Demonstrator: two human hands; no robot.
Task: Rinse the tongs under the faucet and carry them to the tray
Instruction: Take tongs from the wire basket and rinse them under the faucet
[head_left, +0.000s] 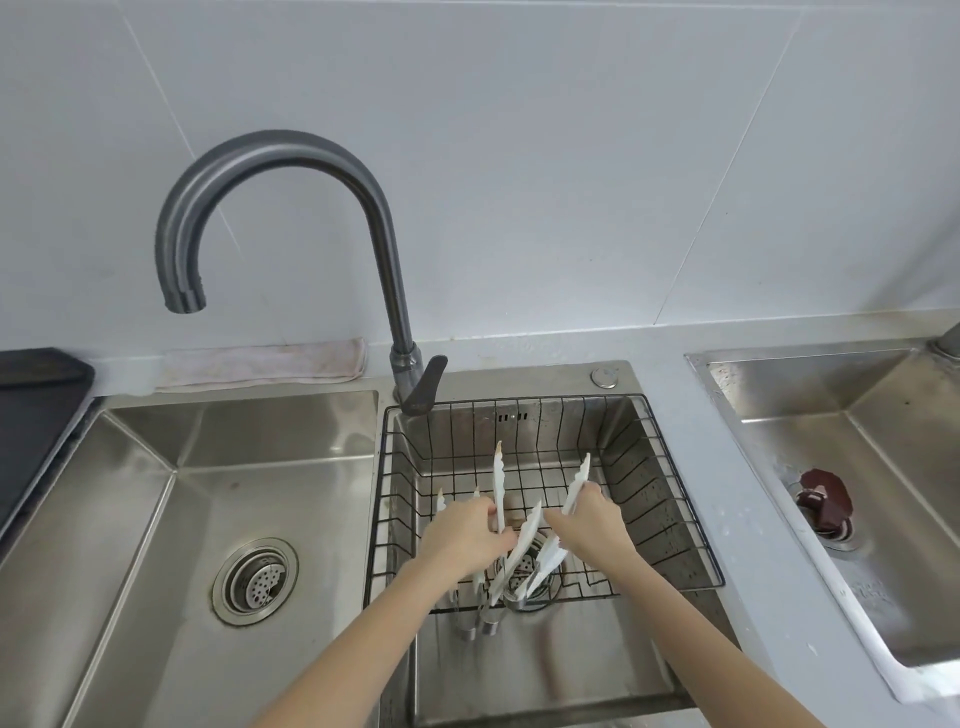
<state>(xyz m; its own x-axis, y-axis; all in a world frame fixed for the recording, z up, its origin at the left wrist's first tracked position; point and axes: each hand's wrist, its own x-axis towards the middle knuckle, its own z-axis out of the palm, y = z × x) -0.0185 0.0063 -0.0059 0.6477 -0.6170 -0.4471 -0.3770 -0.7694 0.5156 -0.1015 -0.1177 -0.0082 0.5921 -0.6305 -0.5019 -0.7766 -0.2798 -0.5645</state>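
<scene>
Both hands in the basket, sorting tongs!
Left hand (470, 535) and right hand (589, 517) each grip white tongs (524, 545) in the wire basket (670, 488) (faucet (270, 171) dry, spout over the other basin), likely separating pairs before rinsing.

We reach both bare forearms forward and down from the lower edge of the view, and they converge toward the middle. Our left hand (464, 535) lies palm down, knuckles up, with its fingers curled to the right around the white plastic serrated tongs (500, 491) that it grips; the tongs' arms stand up past our fingertips. Our right hand (589, 519) sits just beside it, a little farther forward, wrist bent slightly inward, fingers and thumb pinching another pair of white plastic serrated tongs (576, 486) near its upper arm. The two hands are close together but not touching. Both sleeveless arms are extended, elbows out of view.
</scene>
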